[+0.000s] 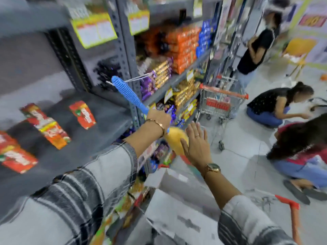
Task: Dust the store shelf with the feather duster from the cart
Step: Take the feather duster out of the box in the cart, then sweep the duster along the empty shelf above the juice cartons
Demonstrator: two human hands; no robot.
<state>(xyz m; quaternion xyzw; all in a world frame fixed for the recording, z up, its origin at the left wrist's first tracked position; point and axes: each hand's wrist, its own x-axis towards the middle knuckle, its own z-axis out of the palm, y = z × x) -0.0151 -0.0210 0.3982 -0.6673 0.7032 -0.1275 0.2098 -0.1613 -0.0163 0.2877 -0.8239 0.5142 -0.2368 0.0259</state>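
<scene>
The shelf (99, 110), with red packets lying on it, is not yet being dusted. The left hand (158, 120) clenches the feather duster (130, 94) handle-up beside it, while the right hand (196, 144), fingers spread, pats its yellow head; next I judge the duster must be turned and swept over the shelf.

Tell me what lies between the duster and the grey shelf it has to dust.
Nothing visible blocks the way. The left hand grips the feather duster with its blue handle up, right at the edge of the grey shelf. Red packets lie on the shelf, so the sweep would have to work around them.
</scene>
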